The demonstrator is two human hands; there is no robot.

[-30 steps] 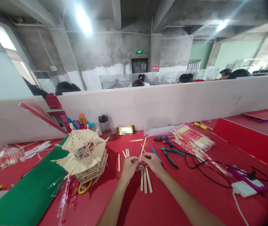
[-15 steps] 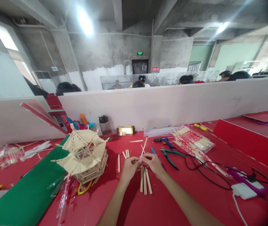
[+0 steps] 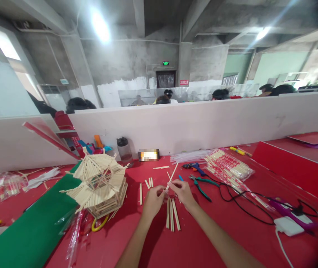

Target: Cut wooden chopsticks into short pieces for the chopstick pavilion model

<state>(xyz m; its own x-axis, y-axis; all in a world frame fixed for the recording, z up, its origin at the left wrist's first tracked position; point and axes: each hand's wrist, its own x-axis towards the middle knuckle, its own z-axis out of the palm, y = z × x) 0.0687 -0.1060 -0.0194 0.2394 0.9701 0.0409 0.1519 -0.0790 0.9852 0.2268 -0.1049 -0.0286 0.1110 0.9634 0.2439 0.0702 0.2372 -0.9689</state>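
The red counter (image 3: 175,249) is carrying everything, and the biggest piece, the stick model (image 3: 93,191), is standing on the l. side, partly over the green board (image 3: 30,219). Its body and two roof-like tiers are looking mostly built, approx.; open gaps are showing betw. the tiers, so whether it is complete, one cannot tell. On the r. side the packed sticks (image 3: 231,163) are lying in their wrapping, prob. unused stock.

Both hands are staying close together at the middle, well apart from the model. The right hand (image 3: 181,191) is pinching a thin stick (image 3: 173,173), which is slanting up; the left hand (image 3: 154,199) is curling at its lower end, but its grip is not showing clearly. Another thin piece is crossing behind; joined or not, one cannot tell. Just below, the loose sticks (image 3: 172,217) are lying side by side, seemingly unjoined, so this small part is prob. only at its beginning.
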